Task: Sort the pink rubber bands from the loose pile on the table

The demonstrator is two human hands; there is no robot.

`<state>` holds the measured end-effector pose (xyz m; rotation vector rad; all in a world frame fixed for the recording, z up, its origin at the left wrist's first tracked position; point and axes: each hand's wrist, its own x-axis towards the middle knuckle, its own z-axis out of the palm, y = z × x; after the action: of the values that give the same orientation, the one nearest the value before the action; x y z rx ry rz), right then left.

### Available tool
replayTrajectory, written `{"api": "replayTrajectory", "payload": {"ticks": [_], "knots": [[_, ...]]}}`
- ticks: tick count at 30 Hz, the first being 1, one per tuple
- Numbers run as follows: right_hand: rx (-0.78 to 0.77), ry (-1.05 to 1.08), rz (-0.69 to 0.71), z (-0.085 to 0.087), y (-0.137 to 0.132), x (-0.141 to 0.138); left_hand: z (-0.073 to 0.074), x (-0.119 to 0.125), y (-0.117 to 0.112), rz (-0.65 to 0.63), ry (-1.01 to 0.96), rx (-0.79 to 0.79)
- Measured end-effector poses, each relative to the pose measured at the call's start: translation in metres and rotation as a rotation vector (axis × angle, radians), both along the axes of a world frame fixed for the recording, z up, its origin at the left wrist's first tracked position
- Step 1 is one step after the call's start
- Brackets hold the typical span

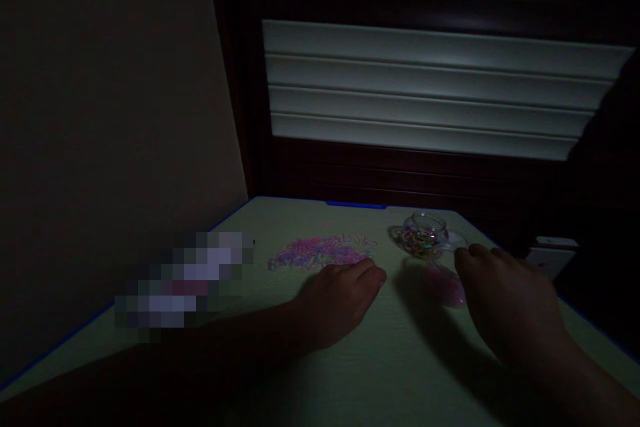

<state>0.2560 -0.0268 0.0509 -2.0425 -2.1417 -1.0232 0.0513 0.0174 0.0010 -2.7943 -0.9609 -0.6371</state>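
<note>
On the pale green table, a pile of small pink and purple elastic bands lies spread out. My left hand rests at the pile's near right edge with fingers curled together; whatever they pinch is hidden. To the right, my right hand is closed, knuckles up, and its fingertips are out of sight. A see-through pink bundle, like a small clear bag of bands, is against its left side; I cannot tell if the fingers grip it. Just behind stands a round clear jar partly filled with multicoloured bands.
A blurred-out pale object lies along the table's left side. The green table has a blue edge and meets a wall at left. Dark wood with light slats rises behind. A white box-like object is beyond the right edge.
</note>
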Motion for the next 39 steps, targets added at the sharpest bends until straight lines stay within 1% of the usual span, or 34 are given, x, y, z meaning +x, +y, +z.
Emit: {"api": "replayTrajectory", "payload": {"ticks": [9,16,22,24,29,33,36,39], "knots": [[-0.036,0.001,-0.005,0.0,0.001,0.001,0.0,0.0,-0.001,-0.007,-0.013,0.002],[-0.003,-0.02,0.008,-0.002,0.001,0.001,0.001,0.0,-0.001,-0.02,-0.014,-0.002],[-0.015,-0.009,0.02,0.0,0.001,0.0,0.002,0.0,-0.002,-0.001,-0.006,0.005],[0.008,-0.014,0.033,0.0,0.001,0.0,0.002,0.0,-0.002,-0.007,-0.002,0.006],[0.063,-0.016,0.092,-0.001,0.0,-0.001,-0.002,0.001,0.0,-0.007,-0.023,0.009],[0.077,-0.017,0.214,-0.002,0.0,-0.005,-0.003,0.001,0.0,-0.01,-0.046,0.004],[0.027,0.014,0.317,-0.004,-0.001,-0.01,-0.002,0.001,-0.001,-0.015,-0.059,-0.005],[-0.086,0.11,0.391,-0.01,0.001,-0.015,-0.001,0.001,-0.001,-0.012,-0.05,-0.004]]}}
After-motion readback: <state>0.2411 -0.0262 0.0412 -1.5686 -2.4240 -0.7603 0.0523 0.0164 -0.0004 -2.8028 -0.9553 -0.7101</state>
